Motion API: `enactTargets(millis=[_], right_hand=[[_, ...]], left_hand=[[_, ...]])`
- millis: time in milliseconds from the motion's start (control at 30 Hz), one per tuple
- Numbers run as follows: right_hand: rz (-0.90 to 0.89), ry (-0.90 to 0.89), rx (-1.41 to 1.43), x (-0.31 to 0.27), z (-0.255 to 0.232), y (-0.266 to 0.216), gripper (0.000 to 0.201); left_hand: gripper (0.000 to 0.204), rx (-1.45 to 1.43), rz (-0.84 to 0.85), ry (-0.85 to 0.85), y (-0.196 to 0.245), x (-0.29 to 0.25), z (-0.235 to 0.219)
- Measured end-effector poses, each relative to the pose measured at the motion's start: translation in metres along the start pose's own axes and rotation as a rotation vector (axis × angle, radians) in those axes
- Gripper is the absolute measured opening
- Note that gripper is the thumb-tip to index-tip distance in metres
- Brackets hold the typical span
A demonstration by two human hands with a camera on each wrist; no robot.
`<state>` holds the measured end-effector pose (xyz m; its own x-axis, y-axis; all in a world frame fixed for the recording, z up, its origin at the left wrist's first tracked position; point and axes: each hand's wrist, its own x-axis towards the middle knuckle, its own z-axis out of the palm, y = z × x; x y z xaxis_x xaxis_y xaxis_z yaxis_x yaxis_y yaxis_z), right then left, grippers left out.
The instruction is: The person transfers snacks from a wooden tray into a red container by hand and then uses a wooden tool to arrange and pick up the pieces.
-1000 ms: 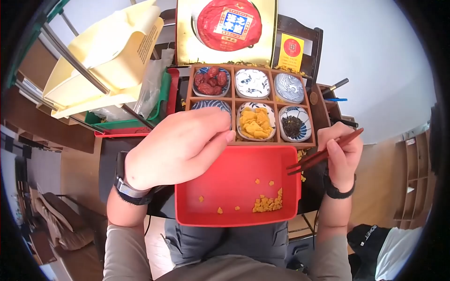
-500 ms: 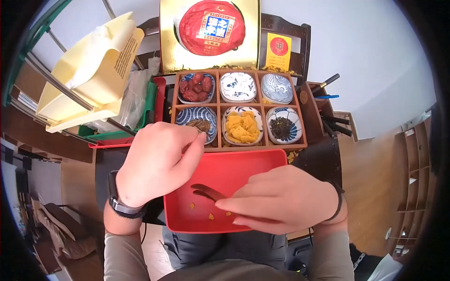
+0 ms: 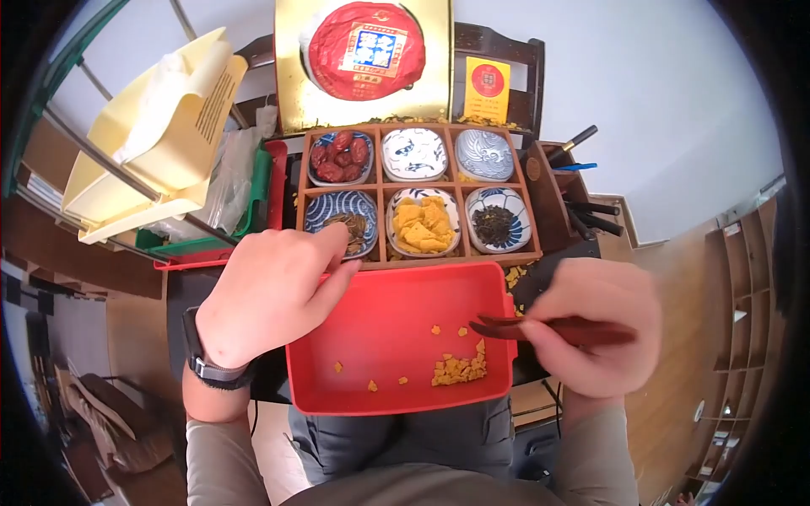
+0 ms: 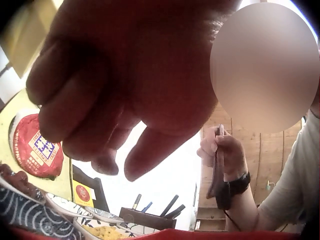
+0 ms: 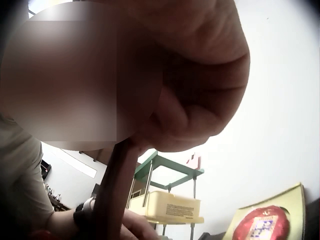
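Right hand (image 3: 606,299) grips dark red tweezers (image 3: 591,332); their tips hang over the red tray (image 3: 371,329), left of that hand. Tray holds small yellow pieces (image 3: 460,369), mostly clustered on that hand's side. Left hand (image 3: 270,291) is released, fingers loosely bent, beside a blue bowl (image 3: 369,207) of brown strips. Beyond both hands: wooden box (image 3: 380,188) with red dates (image 3: 339,158), yellow chunks (image 3: 422,226), dark leaves (image 3: 496,226). Left wrist view plainly shows the thumb-to-finger gap; head view alone shows the tray's contents.
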<state>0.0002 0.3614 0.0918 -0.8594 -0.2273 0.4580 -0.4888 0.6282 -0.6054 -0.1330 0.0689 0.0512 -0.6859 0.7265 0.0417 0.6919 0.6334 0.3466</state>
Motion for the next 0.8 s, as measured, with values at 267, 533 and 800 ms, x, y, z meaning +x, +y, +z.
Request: enactTargets(millis=[267,533,800], right_hand=[[0.135,-0.281,-0.133,0.007,0.016,0.015,0.017],[0.094,-0.432,-0.182,0.011,0.017,0.021,0.019],[-0.004,-0.526,-0.178,0.008,0.021,0.033,0.013]], left_hand=[[0.024,0.087,0.045,-0.027,-0.011,0.001,0.005],[0.021,0.144,0.012,-0.123,-0.018,0.007,0.012],[0.020,0.160,0.056,-0.143,-0.016,0.008,0.019]])
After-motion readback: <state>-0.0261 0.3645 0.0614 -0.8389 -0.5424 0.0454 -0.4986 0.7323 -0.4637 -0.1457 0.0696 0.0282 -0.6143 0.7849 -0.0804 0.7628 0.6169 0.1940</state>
